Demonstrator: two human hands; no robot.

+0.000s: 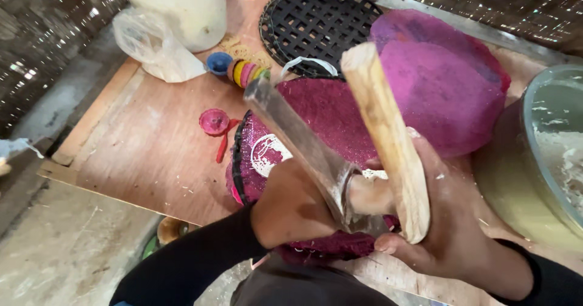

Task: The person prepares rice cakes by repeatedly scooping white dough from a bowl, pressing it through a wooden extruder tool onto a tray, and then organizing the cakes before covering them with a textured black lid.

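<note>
Both hands grip tools: left hand w/ metal blade angled up-left, right hand w/ upright wooden stick.

Open room lies on the left of the wooden surface, bare apart from a small pink cap. Ahead, a white bucket, plastic bag and black woven tray block passage. A large bowl closes the right side.
</note>
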